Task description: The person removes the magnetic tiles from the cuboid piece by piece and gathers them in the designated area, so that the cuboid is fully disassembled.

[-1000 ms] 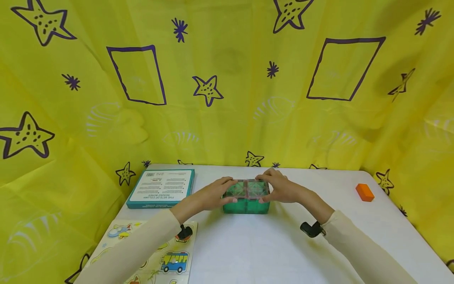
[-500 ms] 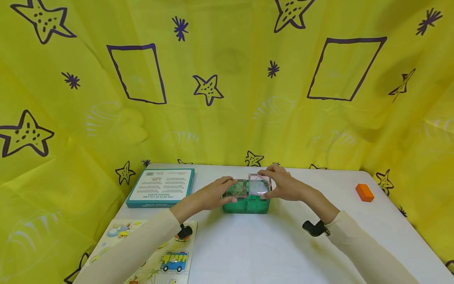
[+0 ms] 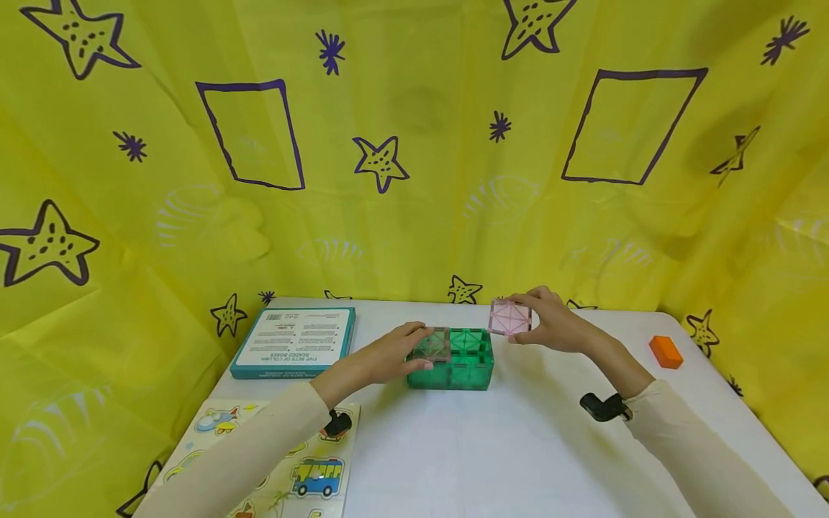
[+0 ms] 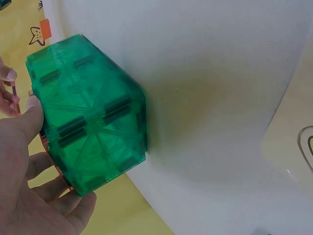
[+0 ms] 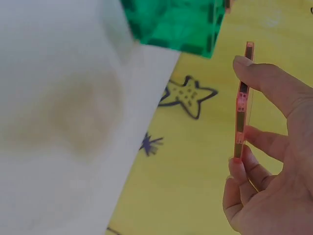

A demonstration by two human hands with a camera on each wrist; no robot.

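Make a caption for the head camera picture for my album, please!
Left hand grips the green box while right hand holds a pink tile.

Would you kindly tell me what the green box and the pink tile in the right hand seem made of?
Green box: apparently smooth, translucent plastic, since inner lines show through its walls.

Pink tile: probably smooth, see-through tinted plastic too, as dark strips show inside its edge; their material is unclear.
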